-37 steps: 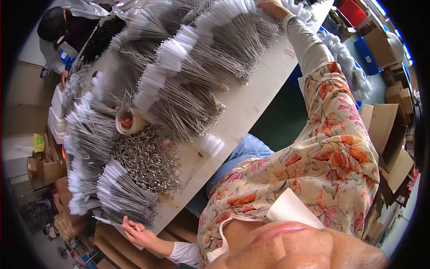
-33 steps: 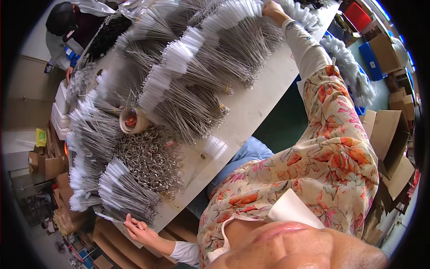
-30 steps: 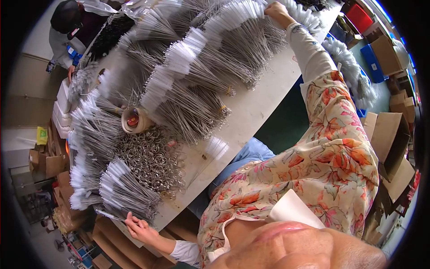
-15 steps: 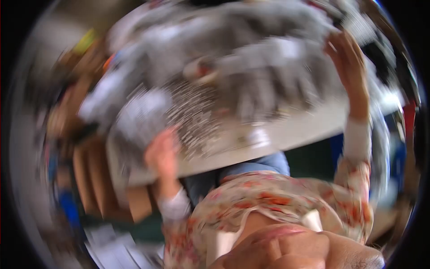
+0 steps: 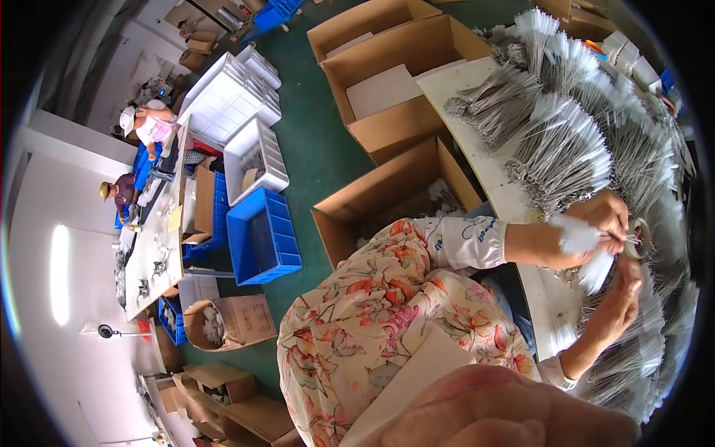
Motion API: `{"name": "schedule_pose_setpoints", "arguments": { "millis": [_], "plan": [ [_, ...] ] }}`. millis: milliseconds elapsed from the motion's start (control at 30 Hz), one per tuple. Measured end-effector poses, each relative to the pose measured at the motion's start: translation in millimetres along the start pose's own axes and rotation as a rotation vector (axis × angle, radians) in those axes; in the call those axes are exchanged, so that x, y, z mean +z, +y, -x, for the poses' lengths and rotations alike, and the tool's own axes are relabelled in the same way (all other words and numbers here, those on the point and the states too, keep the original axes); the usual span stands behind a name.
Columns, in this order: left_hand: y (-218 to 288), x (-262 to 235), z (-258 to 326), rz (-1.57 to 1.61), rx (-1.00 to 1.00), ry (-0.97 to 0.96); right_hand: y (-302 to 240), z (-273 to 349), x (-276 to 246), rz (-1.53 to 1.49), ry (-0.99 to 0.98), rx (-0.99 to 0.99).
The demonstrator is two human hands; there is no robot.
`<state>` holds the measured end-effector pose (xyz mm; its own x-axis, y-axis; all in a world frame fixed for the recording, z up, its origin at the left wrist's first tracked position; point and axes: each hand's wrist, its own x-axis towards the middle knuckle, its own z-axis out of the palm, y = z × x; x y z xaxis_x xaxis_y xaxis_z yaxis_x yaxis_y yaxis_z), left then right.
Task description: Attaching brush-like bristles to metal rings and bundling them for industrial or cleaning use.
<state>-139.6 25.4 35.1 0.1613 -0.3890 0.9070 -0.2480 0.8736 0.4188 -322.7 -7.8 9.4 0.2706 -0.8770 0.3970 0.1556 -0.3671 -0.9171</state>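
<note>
My left hand [image 5: 602,217] is closed around a small bundle of thin wire brushes [image 5: 596,270], whose white bristly ends stick out below its fingers. Just below it in the picture is my right hand [image 5: 620,302], its fingers curled together near the bundle's wire stems; what lies between them is too small to make out. A whitish ring-shaped roll [image 5: 640,235] with red inside sits beside both hands. Fanned heaps of similar wire brushes [image 5: 562,153], with looped metal ends and white tips, cover much of the table [image 5: 488,153].
Open cardboard boxes [image 5: 395,182] stand against the table's left side, one holding pale pieces. Farther left are a blue crate [image 5: 262,237], white crates [image 5: 255,160] and a carton [image 5: 242,322] on the green floor. Two people work at another bench [image 5: 160,246].
My view has swung left, bringing the floor, crates and other bench into sight. My hands, apart before, are now together, with the brush bundle in my left hand.
</note>
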Motion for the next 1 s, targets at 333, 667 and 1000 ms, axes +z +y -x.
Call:
{"name": "schedule_pose_setpoints", "arguments": {
  "millis": [333,667,1000],
  "plan": [
    [-2.7,28.1,42.8,0.219,-0.285,-0.355,2.8,11.2,-18.8,-0.804,0.13,0.267],
    [8.1,20.0,57.5,0.39,-0.425,-0.717,-14.1,66.1,13.8,0.264,-0.195,0.263],
    [9.1,-1.2,73.6,0.434,-0.319,-0.476,-20.1,79.7,-0.2,-0.028,-0.272,0.552]
  ]
}}
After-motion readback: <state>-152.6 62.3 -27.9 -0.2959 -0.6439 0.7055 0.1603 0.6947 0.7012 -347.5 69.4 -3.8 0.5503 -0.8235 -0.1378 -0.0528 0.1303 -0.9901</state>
